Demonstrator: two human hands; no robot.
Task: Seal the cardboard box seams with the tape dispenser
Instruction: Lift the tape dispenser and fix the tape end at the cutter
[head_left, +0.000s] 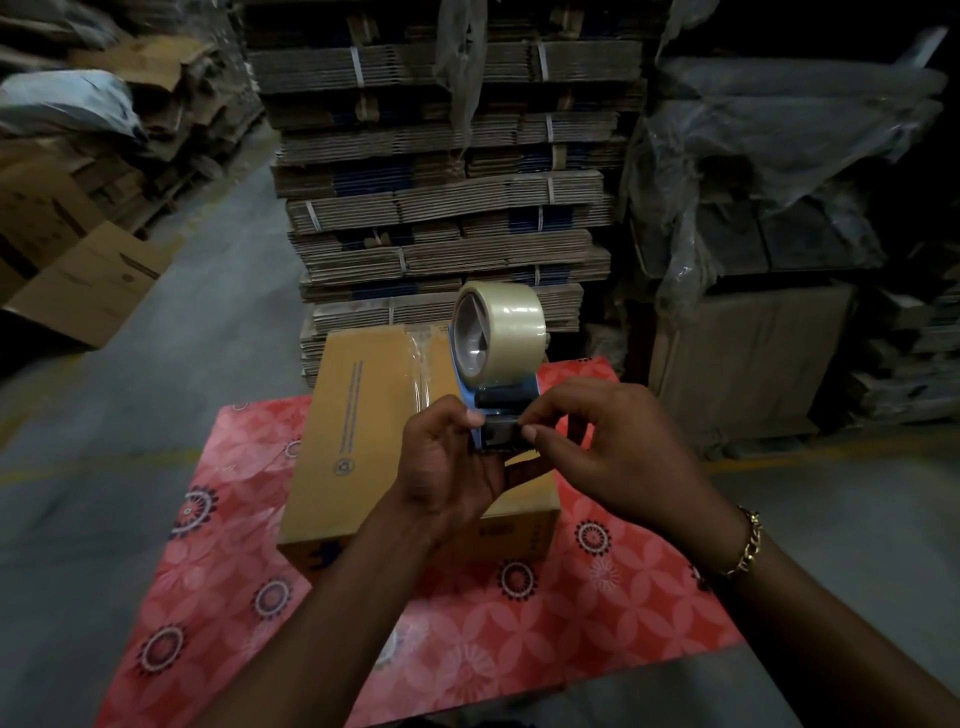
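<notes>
A closed brown box (363, 431) lies on a red patterned cloth (519, 639), clear tape along its top seam. Above it stands a blue dispenser (498, 410) carrying a clear roll (501, 335). The left hand (447, 473) and right hand (613, 452) both pinch its lower end, fingertips closed on it.

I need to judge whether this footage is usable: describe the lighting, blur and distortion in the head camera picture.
Head view: dim overall, darkest at the right and in the corners; light falls mainly on the cardboard box, the tape roll and the red patterned cloth; a faint sheen shows on the roll; wide-angle bending bows the stacked flat cartons; the left edge is smeared, while both hands at the tape dispenser stay fairly sharp.
</notes>
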